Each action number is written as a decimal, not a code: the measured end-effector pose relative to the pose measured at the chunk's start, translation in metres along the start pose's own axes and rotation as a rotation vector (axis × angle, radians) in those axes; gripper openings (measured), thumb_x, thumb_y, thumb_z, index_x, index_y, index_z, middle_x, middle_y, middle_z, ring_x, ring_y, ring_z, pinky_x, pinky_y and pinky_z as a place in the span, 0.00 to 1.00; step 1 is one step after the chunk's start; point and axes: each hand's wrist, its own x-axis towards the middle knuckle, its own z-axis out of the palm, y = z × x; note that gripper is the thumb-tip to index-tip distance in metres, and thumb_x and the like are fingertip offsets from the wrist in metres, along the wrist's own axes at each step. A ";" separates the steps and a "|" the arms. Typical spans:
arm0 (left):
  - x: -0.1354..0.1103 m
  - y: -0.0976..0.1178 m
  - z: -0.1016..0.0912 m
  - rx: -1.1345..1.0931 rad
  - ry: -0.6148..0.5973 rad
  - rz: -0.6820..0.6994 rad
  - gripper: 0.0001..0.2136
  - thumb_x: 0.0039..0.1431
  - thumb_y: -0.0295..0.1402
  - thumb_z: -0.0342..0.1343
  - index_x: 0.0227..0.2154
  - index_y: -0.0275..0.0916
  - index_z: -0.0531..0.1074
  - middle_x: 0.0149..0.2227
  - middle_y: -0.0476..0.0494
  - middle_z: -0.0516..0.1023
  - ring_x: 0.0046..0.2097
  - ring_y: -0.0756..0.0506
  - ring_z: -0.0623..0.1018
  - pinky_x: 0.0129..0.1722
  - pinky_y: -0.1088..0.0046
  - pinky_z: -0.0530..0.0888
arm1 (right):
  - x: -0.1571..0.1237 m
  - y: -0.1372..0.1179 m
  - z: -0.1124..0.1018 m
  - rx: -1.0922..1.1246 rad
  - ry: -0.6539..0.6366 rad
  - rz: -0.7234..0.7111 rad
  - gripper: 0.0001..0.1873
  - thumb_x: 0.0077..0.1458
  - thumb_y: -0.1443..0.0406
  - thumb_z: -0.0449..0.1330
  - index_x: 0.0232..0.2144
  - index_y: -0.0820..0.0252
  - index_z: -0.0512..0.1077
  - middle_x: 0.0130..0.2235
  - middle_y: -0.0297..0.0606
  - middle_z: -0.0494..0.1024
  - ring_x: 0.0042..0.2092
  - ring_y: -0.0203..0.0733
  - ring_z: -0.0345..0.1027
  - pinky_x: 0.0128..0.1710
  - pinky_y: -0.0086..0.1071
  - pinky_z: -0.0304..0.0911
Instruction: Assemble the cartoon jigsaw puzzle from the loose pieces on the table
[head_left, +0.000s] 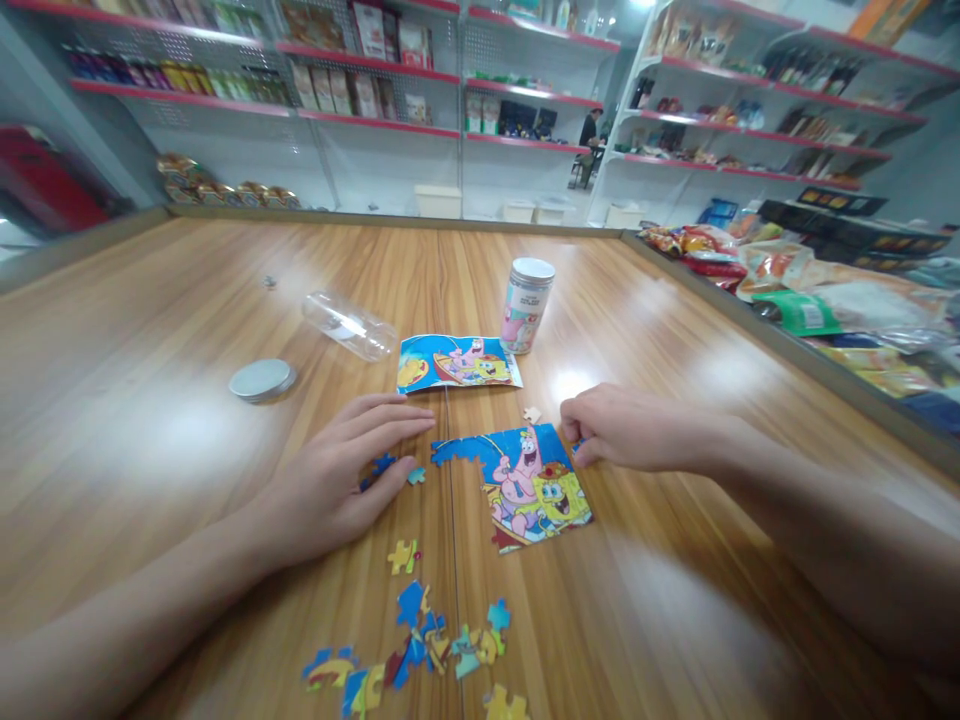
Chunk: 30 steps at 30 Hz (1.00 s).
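Note:
A partly assembled cartoon jigsaw puzzle (529, 485) lies on the wooden table (150, 400) in front of me. My left hand (345, 480) rests flat beside it, fingers stretched over a blue loose piece (382, 463). My right hand (622, 428) is curled at the puzzle's upper right corner, fingertips pinched on its edge. Several loose pieces (420, 640) are scattered near the front edge, and one pale piece (532, 414) lies just above the puzzle. A printed reference picture (457, 362) lies further back.
A labelled tube with a lid (527, 305) stands behind the picture. A clear empty tube (349, 325) lies on its side, with a round metal lid (261, 380) to its left. Snack packets (787, 280) pile up at the right. Store shelves (375, 90) line the back.

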 end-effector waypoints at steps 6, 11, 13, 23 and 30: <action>0.005 0.010 -0.003 -0.027 0.022 -0.019 0.13 0.62 0.29 0.55 0.49 0.40 0.73 0.50 0.39 0.74 0.54 0.41 0.72 0.55 0.57 0.72 | -0.004 -0.001 -0.012 -0.029 -0.054 0.048 0.07 0.53 0.64 0.61 0.26 0.60 0.76 0.26 0.37 0.76 0.28 0.38 0.67 0.26 0.30 0.51; 0.006 0.017 -0.007 -0.053 -0.018 0.012 0.04 0.61 0.29 0.55 0.35 0.39 0.75 0.49 0.39 0.72 0.53 0.41 0.70 0.54 0.57 0.71 | -0.002 -0.005 -0.022 0.055 0.024 0.012 0.11 0.56 0.62 0.59 0.26 0.62 0.74 0.25 0.36 0.74 0.27 0.36 0.65 0.26 0.31 0.52; 0.006 0.018 -0.007 -0.073 -0.010 0.010 0.04 0.60 0.29 0.55 0.32 0.38 0.74 0.49 0.39 0.72 0.53 0.41 0.70 0.54 0.58 0.72 | 0.009 -0.017 -0.020 0.195 0.116 -0.009 0.13 0.58 0.59 0.58 0.28 0.62 0.74 0.25 0.34 0.74 0.27 0.35 0.64 0.27 0.30 0.53; 0.006 0.016 -0.004 -0.075 -0.016 -0.049 0.04 0.60 0.29 0.55 0.29 0.38 0.70 0.46 0.39 0.72 0.50 0.42 0.71 0.52 0.58 0.73 | 0.048 -0.047 0.004 0.384 0.445 -0.030 0.12 0.60 0.59 0.59 0.31 0.62 0.76 0.30 0.37 0.78 0.32 0.36 0.69 0.31 0.30 0.58; 0.007 0.019 -0.007 -0.037 -0.071 0.025 0.12 0.62 0.30 0.55 0.48 0.41 0.73 0.53 0.37 0.70 0.57 0.40 0.68 0.59 0.54 0.70 | 0.037 0.009 0.003 0.150 0.318 0.046 0.14 0.53 0.56 0.65 0.37 0.59 0.77 0.36 0.39 0.79 0.36 0.42 0.71 0.34 0.32 0.59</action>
